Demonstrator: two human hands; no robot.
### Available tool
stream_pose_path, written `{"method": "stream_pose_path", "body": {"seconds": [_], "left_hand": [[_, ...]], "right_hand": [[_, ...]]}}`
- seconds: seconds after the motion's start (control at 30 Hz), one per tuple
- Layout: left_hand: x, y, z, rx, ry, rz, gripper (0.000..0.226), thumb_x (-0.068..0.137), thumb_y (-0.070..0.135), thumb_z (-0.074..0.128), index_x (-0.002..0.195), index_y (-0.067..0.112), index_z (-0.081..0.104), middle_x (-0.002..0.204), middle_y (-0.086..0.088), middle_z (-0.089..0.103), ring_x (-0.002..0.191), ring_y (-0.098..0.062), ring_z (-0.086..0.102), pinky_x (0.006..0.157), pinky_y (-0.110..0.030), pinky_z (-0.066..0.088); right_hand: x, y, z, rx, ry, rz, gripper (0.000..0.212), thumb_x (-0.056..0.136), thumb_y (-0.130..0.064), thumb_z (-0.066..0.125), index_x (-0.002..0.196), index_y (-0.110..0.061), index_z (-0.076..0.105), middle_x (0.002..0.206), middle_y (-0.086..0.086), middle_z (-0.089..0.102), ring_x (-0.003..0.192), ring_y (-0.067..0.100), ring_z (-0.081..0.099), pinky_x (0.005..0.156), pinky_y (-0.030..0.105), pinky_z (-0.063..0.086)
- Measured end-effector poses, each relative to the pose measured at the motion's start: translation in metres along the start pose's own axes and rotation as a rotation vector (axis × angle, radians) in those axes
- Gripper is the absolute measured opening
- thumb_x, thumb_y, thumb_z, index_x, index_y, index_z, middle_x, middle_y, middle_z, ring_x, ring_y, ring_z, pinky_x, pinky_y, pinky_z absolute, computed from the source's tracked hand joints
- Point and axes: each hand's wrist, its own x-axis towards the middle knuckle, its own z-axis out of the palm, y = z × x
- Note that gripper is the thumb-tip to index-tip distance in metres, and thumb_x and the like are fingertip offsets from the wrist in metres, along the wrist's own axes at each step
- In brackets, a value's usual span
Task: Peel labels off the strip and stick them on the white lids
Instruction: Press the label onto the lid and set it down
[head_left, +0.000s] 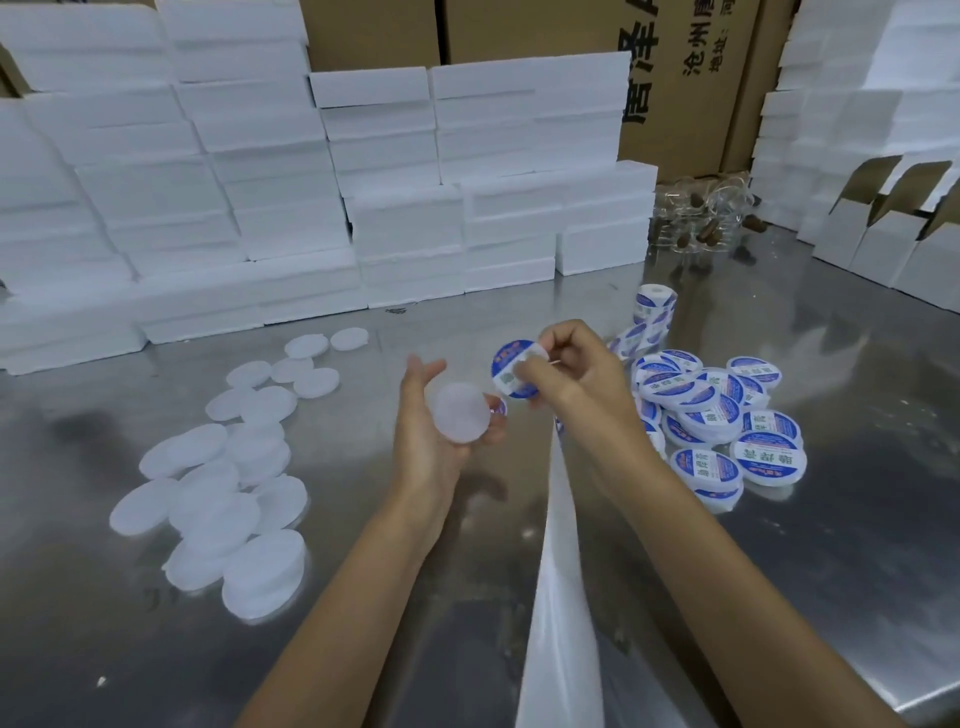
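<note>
Right above the middle of the steel desk (779, 597), the left hand (431, 431) cradles a blank white lid (461, 413), fingers curled under its rim and thumb raised clear. Just to the right of that lid, the right hand (576, 379) pinches a round blue-and-white label (514, 369) between thumb and fingertips, the label tilted and facing the camera, apart from the lid. From below the right hand, the glossy white backing strip (558, 597) runs down toward the near edge of the desk. A second label's edge peeks out just right of the held lid; whether it sits on the strip I cannot tell.

Left of the held lid, a loose spread of unlabelled white lids (223, 493) lies on the desk, some overlapping in small heaps. Right of the held lid, past the right hand, sits a pile of labelled lids (722, 421), blue print up. Beyond that pile, farther from the held lid, a roll of labels (655, 304) stands on the desk. Behind everything, stacks of white foam boxes (311, 182) line the back of the desk, with brown cartons (691, 78) above them and folded white cartons (883, 234) at far right.
</note>
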Motion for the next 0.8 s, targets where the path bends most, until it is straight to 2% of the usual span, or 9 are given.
{"method": "stream_pose_path", "body": {"seconds": [0.07,0.1,0.17,0.23,0.33,0.43,0.53,0.67,0.8], "left_hand": [[0.003,0.008,-0.005,-0.083,-0.018,-0.018,0.059,0.103,0.056,0.034,0.127,0.006,0.055,0.111,-0.026,0.068,0.087,-0.039,0.067,0.086,-0.053,0.052],[0.002,0.010,-0.009,-0.107,-0.048,-0.025,0.065,0.103,0.058,0.031,0.129,0.003,0.055,0.116,-0.028,0.067,0.091,-0.038,0.067,0.088,-0.052,0.051],[0.002,0.013,-0.014,-0.151,-0.102,-0.037,0.066,0.101,0.061,0.030,0.124,0.006,0.059,0.109,-0.023,0.071,0.092,-0.034,0.070,0.086,-0.045,0.053],[0.003,0.015,-0.015,-0.155,-0.149,-0.040,0.063,0.100,0.062,0.031,0.117,0.010,0.062,0.101,-0.016,0.070,0.089,-0.030,0.070,0.083,-0.038,0.054],[0.001,0.015,-0.012,-0.119,-0.177,-0.026,0.063,0.100,0.062,0.031,0.114,0.010,0.063,0.098,-0.015,0.068,0.086,-0.027,0.070,0.083,-0.036,0.052],[-0.001,0.015,-0.008,-0.069,-0.178,-0.002,0.061,0.101,0.059,0.030,0.114,0.009,0.062,0.103,-0.017,0.065,0.086,-0.027,0.069,0.081,-0.034,0.051],[-0.002,0.015,-0.006,-0.013,-0.161,0.022,0.059,0.102,0.057,0.029,0.117,0.008,0.060,0.102,-0.016,0.062,0.088,-0.027,0.066,0.078,-0.033,0.050],[-0.004,0.014,-0.003,0.066,-0.165,0.040,0.058,0.103,0.054,0.028,0.117,0.007,0.059,0.107,-0.018,0.064,0.095,-0.028,0.065,0.085,-0.035,0.050],[-0.004,0.012,-0.002,0.097,-0.185,0.075,0.053,0.103,0.051,0.032,0.112,0.007,0.060,0.095,-0.012,0.067,0.089,-0.022,0.067,0.079,-0.029,0.053]], "right_hand": [[0.000,0.000,0.016,0.029,-0.050,0.043,0.019,0.083,0.002,0.066,0.086,-0.012,0.054,0.083,0.007,0.062,0.064,0.011,0.062,0.053,0.027,0.053],[-0.001,0.003,0.022,0.024,-0.061,0.060,0.020,0.082,0.003,0.067,0.087,-0.012,0.055,0.085,0.008,0.062,0.067,0.013,0.063,0.053,0.032,0.055],[-0.005,0.008,0.030,-0.014,-0.062,0.068,0.021,0.081,0.002,0.069,0.090,-0.011,0.055,0.089,0.009,0.063,0.074,0.018,0.063,0.068,0.045,0.059],[-0.006,0.012,0.034,-0.031,-0.065,0.055,0.022,0.081,0.002,0.070,0.090,-0.012,0.056,0.089,0.005,0.063,0.070,0.013,0.061,0.076,0.046,0.059],[-0.005,0.015,0.034,-0.069,-0.069,0.032,0.023,0.080,0.000,0.072,0.089,-0.015,0.056,0.087,0.000,0.063,0.062,0.007,0.057,0.075,0.043,0.059],[-0.005,0.017,0.034,-0.098,-0.055,0.014,0.024,0.080,-0.002,0.073,0.087,-0.017,0.055,0.089,0.001,0.065,0.061,0.005,0.056,0.072,0.039,0.059],[-0.005,0.020,0.035,-0.103,-0.047,-0.001,0.026,0.079,-0.001,0.073,0.084,-0.019,0.054,0.085,-0.001,0.064,0.063,0.008,0.057,0.069,0.035,0.057],[-0.005,0.022,0.035,-0.117,-0.049,-0.020,0.025,0.079,-0.003,0.073,0.086,-0.017,0.055,0.085,-0.001,0.064,0.064,0.010,0.058,0.067,0.034,0.056],[-0.005,0.024,0.035,-0.185,-0.029,-0.054,0.025,0.079,-0.008,0.075,0.087,-0.019,0.055,0.083,-0.005,0.065,0.068,0.019,0.059,0.066,0.032,0.053]]}}
